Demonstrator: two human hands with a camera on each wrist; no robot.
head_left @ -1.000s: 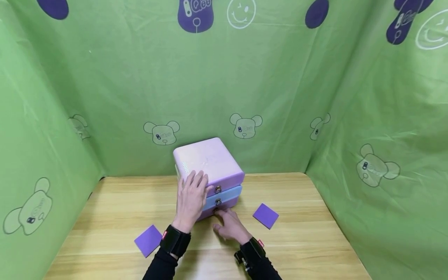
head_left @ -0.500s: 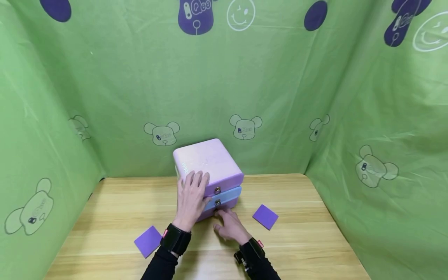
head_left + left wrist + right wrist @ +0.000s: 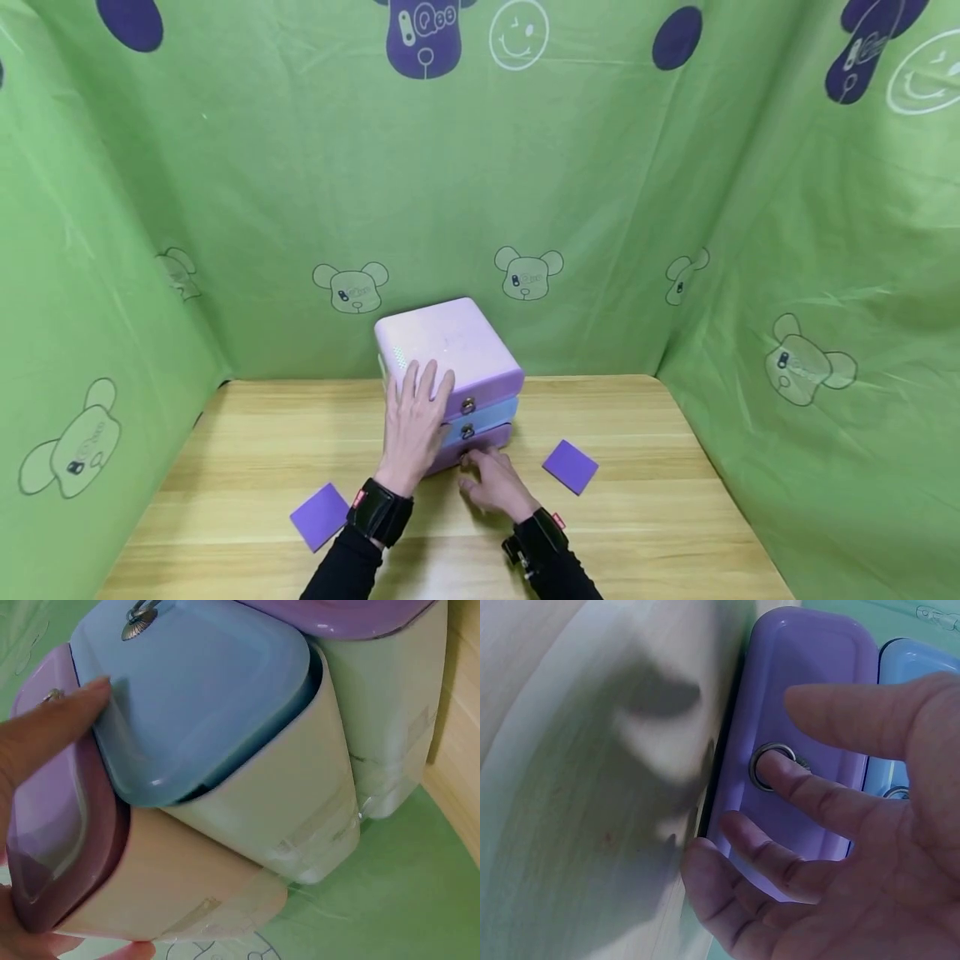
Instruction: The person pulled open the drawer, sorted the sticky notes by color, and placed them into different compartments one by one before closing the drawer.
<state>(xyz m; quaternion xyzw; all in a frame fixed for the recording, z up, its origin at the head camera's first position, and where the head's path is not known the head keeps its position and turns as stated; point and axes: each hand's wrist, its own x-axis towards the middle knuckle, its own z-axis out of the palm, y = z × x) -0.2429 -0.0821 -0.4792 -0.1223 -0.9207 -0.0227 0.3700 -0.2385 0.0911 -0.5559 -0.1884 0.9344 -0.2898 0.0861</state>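
I read L grip (image 3: 411, 425), fingers apart atop chest (image 3: 457, 342) nr counter's (image 3: 637, 500) far edge, as bracing; R grip (image 3: 497, 485), index hooked in btm ring (image 3: 752, 771), prob. for purchase.

blue drawer (image 3: 202, 697) with a metal ring pull (image 3: 140, 619), purple drawer (image 3: 49, 810) on its left, another purple drawer (image 3: 345, 615) at its upper right, left hand (image 3: 30, 746) with thumb tip at its edge, green cloth (image 3: 405, 877) below it
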